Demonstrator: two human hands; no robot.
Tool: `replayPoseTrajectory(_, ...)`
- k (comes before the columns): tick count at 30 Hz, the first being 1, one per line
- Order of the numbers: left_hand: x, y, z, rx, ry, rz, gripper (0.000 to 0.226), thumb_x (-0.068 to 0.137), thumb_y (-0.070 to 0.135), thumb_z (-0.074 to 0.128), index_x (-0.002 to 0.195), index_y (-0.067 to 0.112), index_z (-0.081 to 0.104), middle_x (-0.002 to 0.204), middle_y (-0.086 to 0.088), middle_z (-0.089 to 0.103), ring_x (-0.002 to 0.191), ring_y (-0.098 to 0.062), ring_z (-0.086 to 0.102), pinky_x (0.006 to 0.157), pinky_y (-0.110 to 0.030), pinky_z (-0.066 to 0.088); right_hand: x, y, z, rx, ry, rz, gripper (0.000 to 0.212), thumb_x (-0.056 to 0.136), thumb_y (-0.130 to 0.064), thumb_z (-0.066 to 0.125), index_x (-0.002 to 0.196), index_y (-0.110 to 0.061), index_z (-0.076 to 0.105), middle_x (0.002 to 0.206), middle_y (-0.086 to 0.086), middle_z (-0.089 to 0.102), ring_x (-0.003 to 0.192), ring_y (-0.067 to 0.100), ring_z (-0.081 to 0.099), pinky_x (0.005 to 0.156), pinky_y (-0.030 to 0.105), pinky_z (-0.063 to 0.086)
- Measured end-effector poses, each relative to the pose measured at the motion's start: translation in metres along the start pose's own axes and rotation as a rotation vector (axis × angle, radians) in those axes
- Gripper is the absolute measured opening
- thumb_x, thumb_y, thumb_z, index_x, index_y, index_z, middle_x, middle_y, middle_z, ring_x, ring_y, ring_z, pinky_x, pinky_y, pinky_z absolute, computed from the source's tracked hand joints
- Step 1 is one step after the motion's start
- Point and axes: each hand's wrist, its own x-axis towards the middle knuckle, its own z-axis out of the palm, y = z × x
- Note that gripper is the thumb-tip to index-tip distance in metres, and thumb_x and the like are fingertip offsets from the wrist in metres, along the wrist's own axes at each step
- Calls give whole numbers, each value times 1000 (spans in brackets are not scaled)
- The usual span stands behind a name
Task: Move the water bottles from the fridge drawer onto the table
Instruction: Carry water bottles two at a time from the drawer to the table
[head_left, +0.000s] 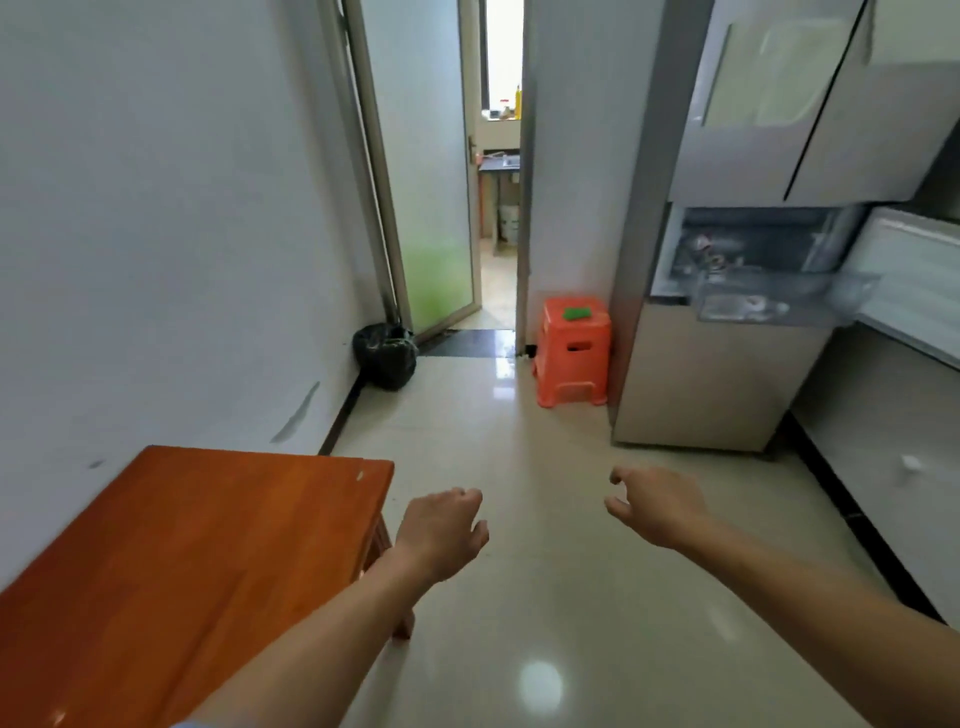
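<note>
Both forearms reach forward over the pale floor, bare and roughly level, palms turned down. The left hand hangs just past the far right corner of the table, its wrist bent a little and its fingers loosely curled downward, holding nothing. The right hand is well apart from it, further right and slightly farther, with thumb and forefinger hooked inward toward the left hand; it too is empty, its fingers slack.

The table is wooden and orange-brown, and sits near left against the white wall.

The fridge stands far right, well beyond both hands. Its clear drawer is pulled out at mid height, sticking out toward the right. Pale shapes show through the plastic (too smeared to tell as bottles), so their long axis and the way they point cannot be told.

Just left of the fridge stands an orange stool with a small green thing on its seat. A black bag sits in the far left corner, beside an open glass door.
</note>
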Motion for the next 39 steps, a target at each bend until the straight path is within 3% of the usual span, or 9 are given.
replayPoseTrajectory(3,58,27,5,37,-13,73,28,94,41,42,101,16,53,98,-2,63,87,-26,61,77,-35,49,18,48,1,30,7,89,42,89,-49,52,123,-26,55,109,-3,66,94,17,61,77,33,50)
replayPoseTrajectory(7,149,58,11,68,-35,184,28,94,40,41,101,15,52,99,-2,62,88,-26,60,74,-34,43,54,105,8,57,-14,188,41,90,-48,51,124,-26,52,114,-1,63,99,19,59,80,33,49)
replayPoseTrajectory(13,306,106,8,65,-28,368,27,94,41,42,100,16,52,96,-3,61,85,-25,59,75,-35,48,139,198,-18,43,35,339,40,89,-47,50,122,-25,51,118,0,63,104,22,60,83,34,47)
replayPoseTrajectory(16,382,132,-3,73,-10,488,26,93,40,43,99,16,52,97,-2,62,84,-22,58,74,-32,48,176,242,-37,32,64,431,41,90,-50,50,123,-26,50,122,-2,61,108,21,59,82,33,45)
replayPoseTrajectory(21,486,189,-9,63,-23,614,25,90,39,42,94,16,51,96,-3,63,86,-26,60,75,-39,51,210,307,-48,75,95,579,41,91,-49,49,124,-25,51,112,-2,64,98,20,61,77,33,49)
replayPoseTrajectory(24,529,228,1,78,-61,669,25,91,38,42,95,16,52,98,-5,62,88,-29,61,70,-36,49,231,350,-46,78,88,637,41,91,-49,49,124,-26,51,109,-2,65,96,19,61,75,31,47)
replayPoseTrajectory(30,631,300,22,111,-77,688,25,92,37,42,96,14,50,100,-9,62,89,-34,61,69,-39,46,299,456,-42,118,110,651,38,90,-47,51,121,-26,55,110,-2,65,94,18,61,73,30,47)
replayPoseTrajectory(39,777,387,15,53,-55,544,27,93,38,43,101,14,53,103,-7,62,91,-28,62,78,-37,51,430,610,-84,195,99,548,33,90,-44,57,114,-22,55,103,2,66,85,18,59,75,33,51)
